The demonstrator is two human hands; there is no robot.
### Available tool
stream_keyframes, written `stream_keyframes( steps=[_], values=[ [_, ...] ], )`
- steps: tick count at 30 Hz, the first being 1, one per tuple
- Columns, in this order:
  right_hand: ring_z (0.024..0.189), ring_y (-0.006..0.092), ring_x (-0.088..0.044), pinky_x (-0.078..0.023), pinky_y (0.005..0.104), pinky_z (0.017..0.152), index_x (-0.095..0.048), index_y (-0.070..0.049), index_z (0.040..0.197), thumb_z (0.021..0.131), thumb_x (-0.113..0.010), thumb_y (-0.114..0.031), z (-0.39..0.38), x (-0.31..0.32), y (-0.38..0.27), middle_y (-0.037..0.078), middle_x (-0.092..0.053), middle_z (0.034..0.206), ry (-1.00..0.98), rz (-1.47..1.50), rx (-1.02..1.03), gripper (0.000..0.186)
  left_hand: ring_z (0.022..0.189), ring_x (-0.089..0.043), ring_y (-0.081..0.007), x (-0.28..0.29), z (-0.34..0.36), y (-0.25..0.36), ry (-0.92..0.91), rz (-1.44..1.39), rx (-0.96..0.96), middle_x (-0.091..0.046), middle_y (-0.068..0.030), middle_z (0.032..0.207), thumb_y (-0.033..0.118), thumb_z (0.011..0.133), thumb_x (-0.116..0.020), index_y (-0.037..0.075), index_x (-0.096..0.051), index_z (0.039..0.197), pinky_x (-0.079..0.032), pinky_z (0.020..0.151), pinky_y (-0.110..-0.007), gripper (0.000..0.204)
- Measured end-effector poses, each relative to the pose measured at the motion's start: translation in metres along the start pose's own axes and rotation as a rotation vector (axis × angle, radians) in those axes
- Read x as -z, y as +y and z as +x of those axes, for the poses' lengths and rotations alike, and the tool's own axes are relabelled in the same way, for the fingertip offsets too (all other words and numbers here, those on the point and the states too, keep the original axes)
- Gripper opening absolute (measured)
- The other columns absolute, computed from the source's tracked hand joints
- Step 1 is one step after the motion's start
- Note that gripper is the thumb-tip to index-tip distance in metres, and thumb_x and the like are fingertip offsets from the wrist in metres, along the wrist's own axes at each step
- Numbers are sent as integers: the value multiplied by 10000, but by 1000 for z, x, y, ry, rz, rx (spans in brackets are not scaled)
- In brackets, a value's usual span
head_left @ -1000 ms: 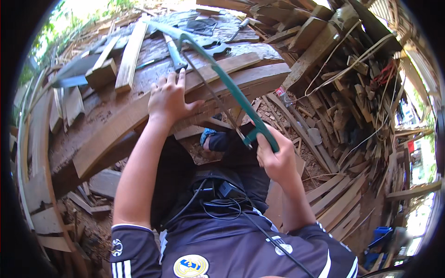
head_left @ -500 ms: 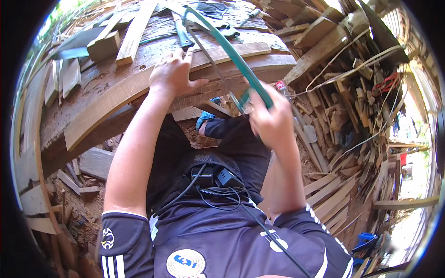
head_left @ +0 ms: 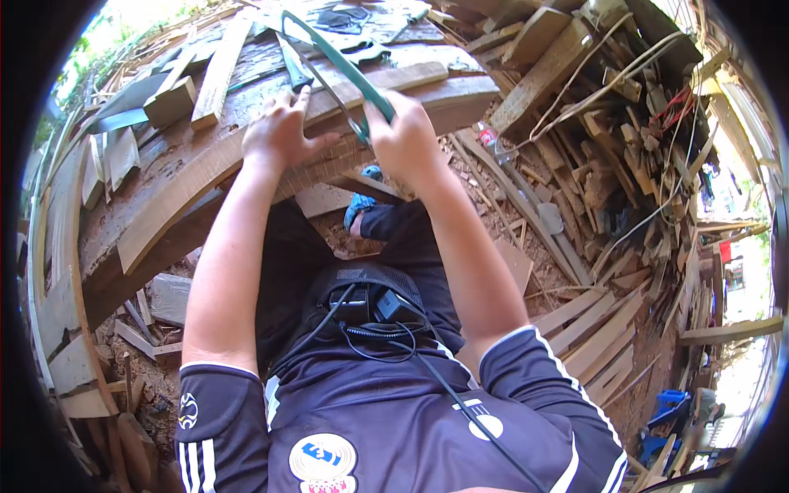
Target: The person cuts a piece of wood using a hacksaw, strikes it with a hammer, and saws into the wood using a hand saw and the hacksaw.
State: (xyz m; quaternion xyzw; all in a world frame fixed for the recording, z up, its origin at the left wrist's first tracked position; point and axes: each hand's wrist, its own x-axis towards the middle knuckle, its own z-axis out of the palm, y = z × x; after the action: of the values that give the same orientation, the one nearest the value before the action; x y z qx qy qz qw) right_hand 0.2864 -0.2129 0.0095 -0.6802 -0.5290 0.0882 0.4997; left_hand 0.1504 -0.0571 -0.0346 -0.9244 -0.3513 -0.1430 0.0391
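My right hand (head_left: 408, 138) grips the near end of a green-framed bow saw (head_left: 341, 62), which slants away to the upper left. Its thin blade crosses a long curved wooden board (head_left: 185, 195) on the workbench. On that board my left hand (head_left: 281, 135) lies flat, thumb and fingers spread, just left of the blade. Beyond its fingertips rests a tool with a green handle (head_left: 297, 76). Whether the blade's teeth are in the wood cannot be made out.
Wooden offcuts (head_left: 223, 74) and a dark open-jawed tool (head_left: 367, 54) lie on the bench (head_left: 103, 226). Scrap wood (head_left: 604, 164) is heaped at the right, with pale cords across it. A blue-shod foot (head_left: 359, 212) shows under the bench.
My right hand has pushed the saw forward and to the left, straightening the arm. My left hand stays on the curved board. The whole view has shifted slightly.
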Motion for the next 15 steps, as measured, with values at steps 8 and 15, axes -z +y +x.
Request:
stream_keyframes(
  steps=[8, 15],
  values=[
    [430, 16, -431, -318, 218, 401, -657, 3, 1260, 1032, -568, -116, -73, 19, 3, -58, -495, 589, 52, 369, -200, 272, 1297, -535, -407, 11, 1, 0, -28, 48, 20, -533, -257, 1408, 752, 775, -672, 35, -445, 1514, -473, 1063, -472, 1054],
    [700, 177, -609, -493, 352, 663, -674, 45, 1164, 979, -582, -125, -17, -8, 27, 148, -670, 785, 126, 115, 106, 267, 1241, -576, -411, -11, 0, -4, 62, 28, 31, -570, -267, 1353, 805, 703, -689, 47, -510, 1475, -514, 1003, -505, 1096]
  ],
)
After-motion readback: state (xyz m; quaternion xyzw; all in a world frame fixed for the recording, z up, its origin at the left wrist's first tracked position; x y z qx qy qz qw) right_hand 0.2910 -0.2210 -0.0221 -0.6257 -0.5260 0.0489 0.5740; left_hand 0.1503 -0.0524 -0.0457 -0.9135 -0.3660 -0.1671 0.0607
